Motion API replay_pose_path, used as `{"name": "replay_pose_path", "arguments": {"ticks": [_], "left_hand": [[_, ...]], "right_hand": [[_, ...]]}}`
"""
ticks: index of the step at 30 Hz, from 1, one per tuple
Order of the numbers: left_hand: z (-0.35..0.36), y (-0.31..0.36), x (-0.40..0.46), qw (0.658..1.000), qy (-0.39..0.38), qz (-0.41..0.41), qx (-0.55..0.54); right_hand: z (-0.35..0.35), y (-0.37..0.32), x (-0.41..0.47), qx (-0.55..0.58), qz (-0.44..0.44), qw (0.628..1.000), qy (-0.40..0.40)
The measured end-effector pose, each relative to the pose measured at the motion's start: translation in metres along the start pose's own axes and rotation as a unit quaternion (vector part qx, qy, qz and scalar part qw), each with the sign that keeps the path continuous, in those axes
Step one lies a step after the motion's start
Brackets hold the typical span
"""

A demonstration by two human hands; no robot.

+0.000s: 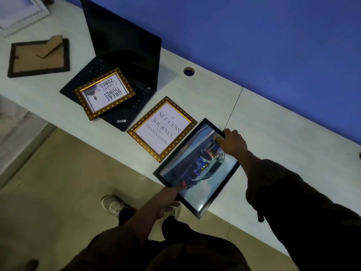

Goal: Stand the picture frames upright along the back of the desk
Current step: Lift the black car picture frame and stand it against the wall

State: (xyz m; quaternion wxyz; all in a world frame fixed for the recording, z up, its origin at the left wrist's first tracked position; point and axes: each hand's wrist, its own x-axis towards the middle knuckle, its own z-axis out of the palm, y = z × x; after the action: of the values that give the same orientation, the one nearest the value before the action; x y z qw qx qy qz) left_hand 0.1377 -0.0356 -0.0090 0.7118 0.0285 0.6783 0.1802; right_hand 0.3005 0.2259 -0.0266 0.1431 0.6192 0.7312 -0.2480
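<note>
Held frame: a large black-edged rectangular picture frame [197,167] with a blue and white car photo, lying at the front edge of the pale grey desk [273,118], its near corner jutting past that edge.
Right hand [232,142]: at the frame's far corner; the thumb lies on the glass and the fingers curl round the frame's edge, pinching that corner.
Left hand [166,202]: at the frame's near long side; the thumb stretches up onto the glass, the other fingers sit below the frame's rim, spread loosely. Whether they press the underside cannot be told.
Frame count: five in view, all lying flat or propped, none upright at the blue wall [254,36].
Gold frames: two with ornate gold and brown borders. One reading "Success is a journey" [162,129] lies flat, just beside the held frame. One reading "Great things" [104,93] rests tilted on the keyboard of an open black laptop [121,61].
Face-down frame: one black frame showing its brown card back [39,57], stand flap raised, at the desk's left.
White frame: one pale frame [21,12], partly cut off at the top left corner.
Desk hole: one round cable hole [188,71] near the wall.
</note>
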Motion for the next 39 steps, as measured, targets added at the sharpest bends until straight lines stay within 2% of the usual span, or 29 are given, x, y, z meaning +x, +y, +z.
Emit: {"name": "replay_pose_path", "arguments": {"ticks": [4, 6, 9, 13, 18, 23, 29, 32, 35, 39], "left_hand": [[0.003, -0.003, -0.007, 0.999, 0.006, 0.007, -0.038], [-0.004, -0.003, -0.015, 0.999, 0.012, 0.02, -0.042], [-0.026, 0.004, -0.025, 0.997, 0.037, 0.058, -0.031], [-0.066, 0.031, -0.043, 0.987, 0.094, 0.126, -0.04], [-0.132, 0.058, -0.075, 0.962, 0.155, 0.214, -0.066], [-0.208, 0.065, -0.099, 0.937, 0.213, 0.258, -0.097], [-0.303, 0.072, -0.125, 0.923, 0.218, 0.293, -0.123], [-0.366, 0.092, -0.148, 0.892, 0.294, 0.319, -0.128], [-0.432, 0.118, -0.182, 0.843, 0.386, 0.359, -0.106], [-0.494, 0.157, -0.235, 0.778, 0.439, 0.449, -0.002]], "right_hand": [[-0.003, 0.012, -0.008, 0.012, 0.027, 0.999, 0.029], [-0.009, 0.019, -0.014, 0.059, 0.021, 0.997, 0.036], [-0.023, 0.021, -0.017, 0.154, 0.017, 0.987, 0.036], [-0.045, -0.003, -0.019, 0.204, -0.008, 0.977, 0.059], [-0.072, -0.08, -0.024, 0.283, -0.06, 0.955, 0.066], [-0.085, -0.173, -0.029, 0.342, -0.169, 0.922, 0.067], [-0.118, -0.304, -0.051, 0.343, -0.302, 0.882, 0.114], [-0.133, -0.369, -0.054, 0.31, -0.362, 0.869, 0.135], [-0.154, -0.436, -0.055, 0.266, -0.391, 0.866, 0.162], [-0.184, -0.515, -0.063, 0.13, -0.466, 0.858, 0.175]]}}
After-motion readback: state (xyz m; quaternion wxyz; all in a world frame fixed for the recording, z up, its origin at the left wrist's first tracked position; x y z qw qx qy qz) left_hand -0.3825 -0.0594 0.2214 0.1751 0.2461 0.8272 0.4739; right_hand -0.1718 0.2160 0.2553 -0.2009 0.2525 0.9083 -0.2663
